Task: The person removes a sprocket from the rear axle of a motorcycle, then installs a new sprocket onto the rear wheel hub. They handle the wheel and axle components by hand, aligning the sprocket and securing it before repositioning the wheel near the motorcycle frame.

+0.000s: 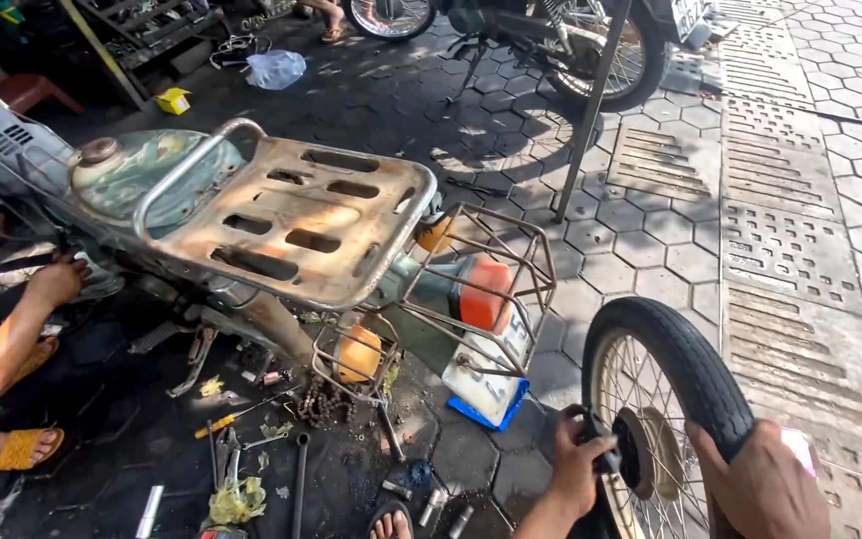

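While the wheel stands upright on the paved ground at the lower right, behind the old motorbike with its rusty rear rack, the left hand has its fingers closed around the hub, and the right hand lies over the black tyre, fingers curled on the tread. To do this well, I think the wheel should be kept vertical, the hub held firmly and the tyre only steadied, so the spokes are not pressed. Tools and a chain lie on the ground near the bike; another person's hand works at its left side.
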